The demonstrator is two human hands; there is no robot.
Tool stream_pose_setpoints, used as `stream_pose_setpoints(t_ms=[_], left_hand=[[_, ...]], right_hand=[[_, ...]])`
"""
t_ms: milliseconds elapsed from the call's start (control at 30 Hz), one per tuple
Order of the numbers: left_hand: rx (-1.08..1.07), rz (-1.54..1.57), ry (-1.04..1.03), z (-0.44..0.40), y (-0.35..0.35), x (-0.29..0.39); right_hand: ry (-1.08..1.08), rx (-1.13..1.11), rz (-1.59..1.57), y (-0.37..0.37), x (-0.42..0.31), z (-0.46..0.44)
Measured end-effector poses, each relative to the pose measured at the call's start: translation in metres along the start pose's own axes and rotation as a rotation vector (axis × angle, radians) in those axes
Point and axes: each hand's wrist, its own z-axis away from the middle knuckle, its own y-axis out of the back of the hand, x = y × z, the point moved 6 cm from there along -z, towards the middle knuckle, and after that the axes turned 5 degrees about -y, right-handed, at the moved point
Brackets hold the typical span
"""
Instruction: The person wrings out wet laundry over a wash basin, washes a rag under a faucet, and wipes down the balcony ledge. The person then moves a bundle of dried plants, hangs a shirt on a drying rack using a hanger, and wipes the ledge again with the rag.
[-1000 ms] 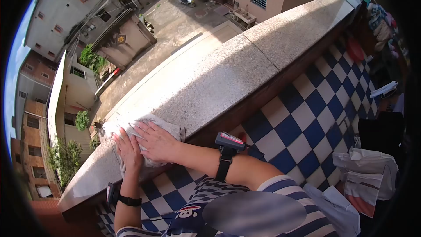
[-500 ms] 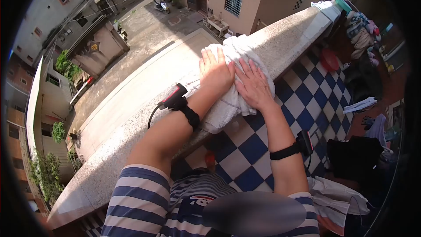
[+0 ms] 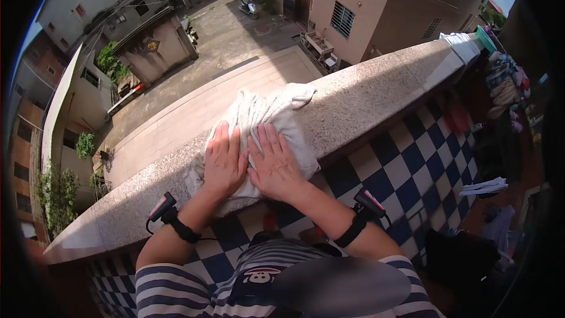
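A white towel [image 3: 271, 106], wrinkled and bunched, lies over the top of a speckled stone ledge [image 3: 365, 94]. My left hand [image 3: 225, 162] rests flat on the towel's left part, fingers stretched toward the far edge. Beside it, my right hand [image 3: 275, 162] presses flat on the middle of the towel with its fingers slightly apart. The thumbs are close together. Part of the towel hangs over the near side of the ledge below my wrists. Both hands are open, and neither grips the cloth.
Beyond the ledge lies a courtyard far below, with a parked scooter [image 3: 248, 6]. A folded cloth [image 3: 462, 46] and a green basin [image 3: 486, 39] stand at the ledge's far right end. Blue and white floor tiles [image 3: 406, 179] lie on my side, with a red basin [image 3: 456, 116] and dark clothes [image 3: 462, 259].
Both hands have moved left and nearer along the ledge with the towel beneath them. My view has turned, and the towel's far part now spreads out beyond my fingertips.
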Motion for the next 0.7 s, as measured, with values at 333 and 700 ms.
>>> stream_pose_setpoints(t_ms=[333,700], left_hand=[[-0.313,-0.239,0.708,0.131,0.019,-0.057],[-0.169,-0.201,0.164,-0.175,-0.105,0.11]], right_hand=[[0.436,-0.156,-0.336,-0.053,-0.059,0.007],[0.083,-0.039,-0.154,0.087,0.231,-0.009]])
